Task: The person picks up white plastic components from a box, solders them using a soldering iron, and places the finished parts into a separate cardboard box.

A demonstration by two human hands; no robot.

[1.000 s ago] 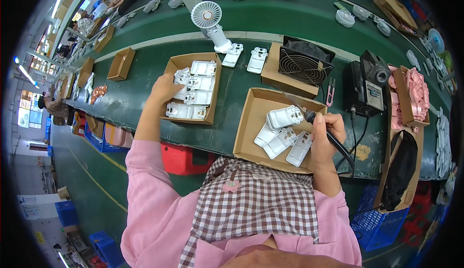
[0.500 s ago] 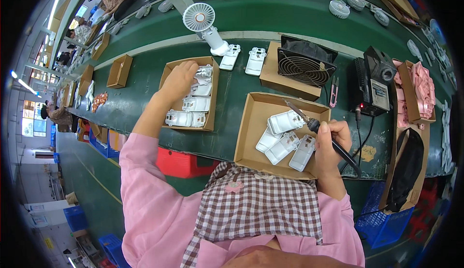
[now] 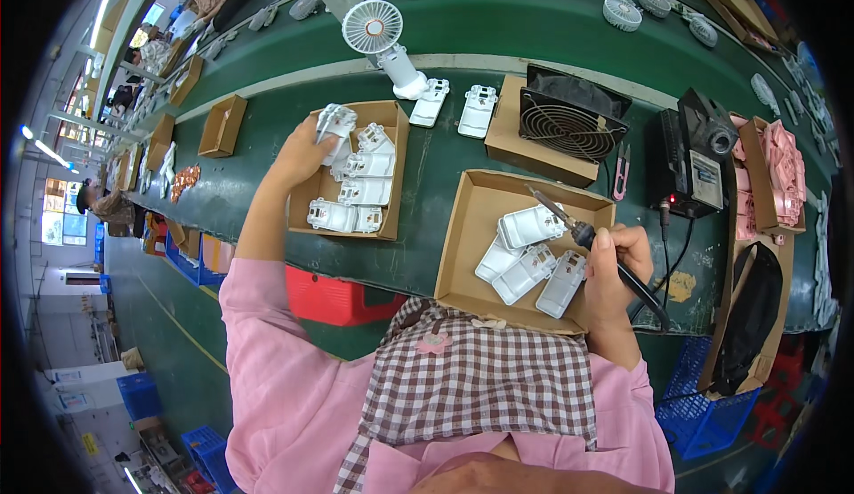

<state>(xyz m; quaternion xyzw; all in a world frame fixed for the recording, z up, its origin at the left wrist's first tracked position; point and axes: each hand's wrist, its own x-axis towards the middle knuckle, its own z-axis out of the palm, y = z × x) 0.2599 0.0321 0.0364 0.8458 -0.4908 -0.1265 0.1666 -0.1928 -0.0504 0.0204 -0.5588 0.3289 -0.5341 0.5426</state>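
Observation:
My left hand (image 3: 305,149) is closed on a white plastic housing (image 3: 336,124), held over the upper left of a cardboard box (image 3: 400,174). Several more white housings (image 3: 367,166) lie inside that box. In my right hand (image 3: 616,267) is a soldering iron (image 3: 583,234), gripped by its dark handle, its tip slanting up and to the left. The iron hangs above a second, shallower cardboard box (image 3: 454,249), where several white housings (image 3: 523,273) lie in a loose pile. Whether the iron's tip touches anything I cannot tell; it appears apart from the pieces.
A white handheld fan (image 3: 391,53) stands behind the boxes, beside two white housings (image 3: 478,111). Farther right are a black extractor fan (image 3: 572,120), pink-handled tweezers (image 3: 621,172), a black soldering station (image 3: 685,160) and a box of pink parts (image 3: 781,174). A green conveyor (image 3: 525,22) carries small fans.
My left hand has lifted a white housing from the left box and moved slightly left with it. My right hand still holds the soldering iron in nearly the same place.

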